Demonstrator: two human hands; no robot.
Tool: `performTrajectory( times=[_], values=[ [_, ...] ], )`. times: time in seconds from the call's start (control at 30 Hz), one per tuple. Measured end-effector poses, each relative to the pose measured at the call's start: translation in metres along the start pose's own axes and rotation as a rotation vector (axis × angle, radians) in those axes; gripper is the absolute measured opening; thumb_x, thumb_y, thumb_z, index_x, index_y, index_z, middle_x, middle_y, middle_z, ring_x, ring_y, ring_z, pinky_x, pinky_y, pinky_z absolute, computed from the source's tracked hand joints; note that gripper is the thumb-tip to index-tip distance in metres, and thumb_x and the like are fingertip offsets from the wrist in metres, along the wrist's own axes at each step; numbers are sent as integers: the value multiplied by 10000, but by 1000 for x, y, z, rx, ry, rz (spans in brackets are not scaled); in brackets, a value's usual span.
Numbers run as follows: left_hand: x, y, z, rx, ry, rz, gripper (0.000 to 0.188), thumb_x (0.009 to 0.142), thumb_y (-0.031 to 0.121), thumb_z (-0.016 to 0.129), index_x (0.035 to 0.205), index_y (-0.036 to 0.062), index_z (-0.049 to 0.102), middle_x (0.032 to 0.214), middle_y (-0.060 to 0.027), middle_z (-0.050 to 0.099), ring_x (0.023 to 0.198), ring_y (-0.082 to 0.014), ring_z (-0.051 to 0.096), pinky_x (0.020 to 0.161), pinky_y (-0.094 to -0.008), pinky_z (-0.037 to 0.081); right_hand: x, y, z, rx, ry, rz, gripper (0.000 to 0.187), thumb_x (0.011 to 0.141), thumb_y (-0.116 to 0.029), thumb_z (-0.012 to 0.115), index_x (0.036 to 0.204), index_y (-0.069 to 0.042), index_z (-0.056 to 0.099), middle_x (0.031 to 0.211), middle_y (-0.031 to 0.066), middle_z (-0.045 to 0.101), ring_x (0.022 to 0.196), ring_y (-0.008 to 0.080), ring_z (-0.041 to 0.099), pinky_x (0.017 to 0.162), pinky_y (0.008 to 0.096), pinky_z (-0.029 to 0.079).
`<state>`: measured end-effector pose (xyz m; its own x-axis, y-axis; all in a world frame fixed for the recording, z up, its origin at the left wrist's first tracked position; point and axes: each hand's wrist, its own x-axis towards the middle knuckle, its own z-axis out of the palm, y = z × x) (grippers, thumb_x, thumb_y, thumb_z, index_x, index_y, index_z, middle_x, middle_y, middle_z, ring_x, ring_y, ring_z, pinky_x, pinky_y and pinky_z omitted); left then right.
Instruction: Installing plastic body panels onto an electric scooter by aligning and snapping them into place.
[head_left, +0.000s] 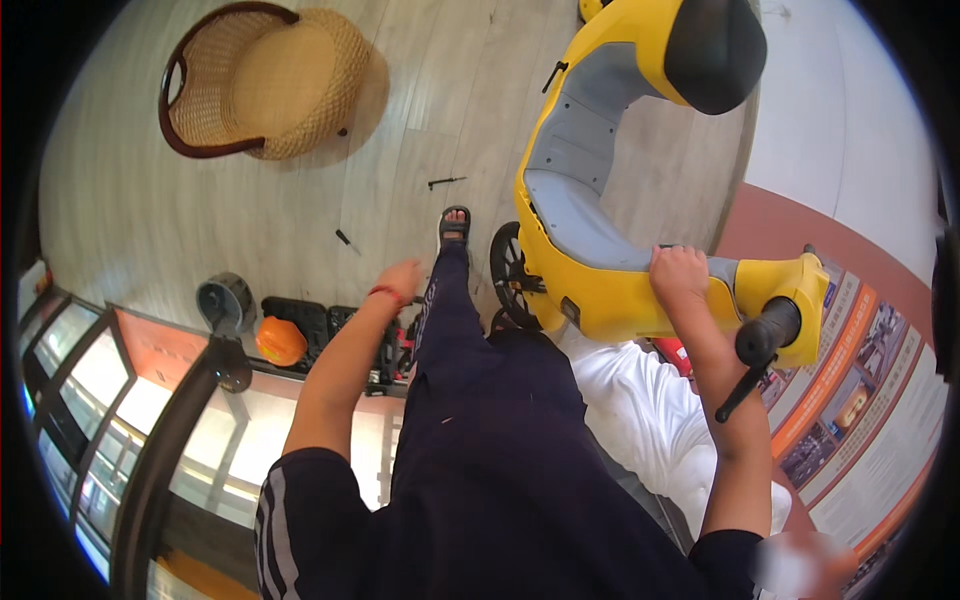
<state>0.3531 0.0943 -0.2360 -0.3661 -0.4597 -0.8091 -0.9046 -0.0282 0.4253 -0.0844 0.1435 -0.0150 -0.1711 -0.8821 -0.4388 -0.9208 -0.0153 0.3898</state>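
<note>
A yellow electric scooter (560, 255) with a grey footwell stands on my right. My right hand (680, 275) is closed over the edge of its front body, beside the black handlebar grip (768, 332) and brake lever. My left hand (400, 281), a red band at its wrist, hangs beside my leg. Its fingers look loosely stretched, with nothing seen in them. The scooter's black wheel (508, 268) is close to my sandalled foot. On the floor ahead lie a thin black tool (447, 182) and a screwdriver (345, 240).
A wicker chair (340, 85) stands at the far left. Left of my leg are an opened black tool case (300, 313), an orange rounded object (281, 341) and a grey round container (226, 303). White cloth (640, 395) lies below the scooter; a printed board (850, 390) is at the right.
</note>
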Motion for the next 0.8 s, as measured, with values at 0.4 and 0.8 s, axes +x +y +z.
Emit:
performTrajectory(
  times=[0.4,0.8],
  values=[
    [-101,-111,-4,110,-18,-354,412,873,315,395,1030,1,609,1076,-217,583,1038,-363,544,914,-424,416,-3,-2,15,100,-41,25,336,872,-301,466,699,-89,660,726,94,636,733,258,595,680,390,419],
    [-85,-63,-15,-186,56,-248,370,865,290,435,1067,29,602,1055,-200,600,1026,-343,553,891,-404,424,-4,-3,7,80,-44,62,365,878,-318,457,685,-86,661,720,93,643,747,262,606,697,380,430]
  ],
)
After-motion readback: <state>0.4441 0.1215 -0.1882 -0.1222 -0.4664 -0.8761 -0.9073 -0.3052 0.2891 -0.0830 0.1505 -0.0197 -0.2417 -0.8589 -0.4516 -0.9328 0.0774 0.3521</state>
